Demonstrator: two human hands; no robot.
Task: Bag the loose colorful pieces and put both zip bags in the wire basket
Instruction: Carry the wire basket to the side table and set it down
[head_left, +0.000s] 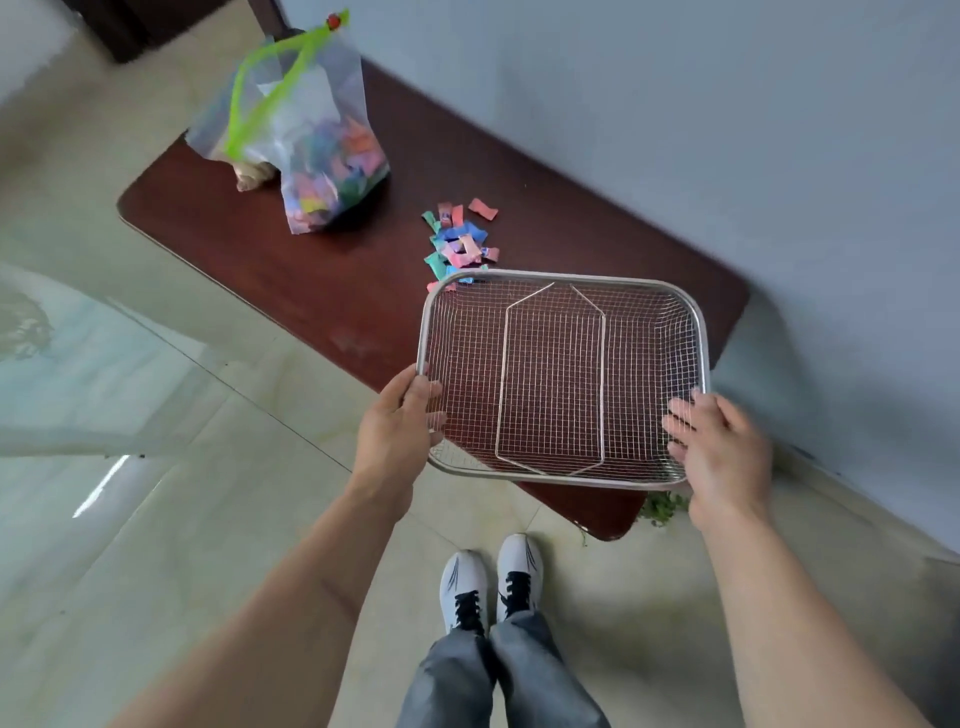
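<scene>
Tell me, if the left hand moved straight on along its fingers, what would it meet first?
The left hand already grips the wire basket rim; going on, it would probably cross the mesh floor toward the centre wire frame.

No text, label, brand or number can be read anywhere; any print on the colorful pieces (460, 244) is too blurred.

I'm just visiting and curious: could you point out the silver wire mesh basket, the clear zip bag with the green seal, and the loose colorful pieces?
Silver wire mesh basket (563, 275): head view, far rim.
Clear zip bag with green seal (332, 171): head view, filled lower part.
Loose colorful pieces (460, 241): head view, pile's middle.
</scene>
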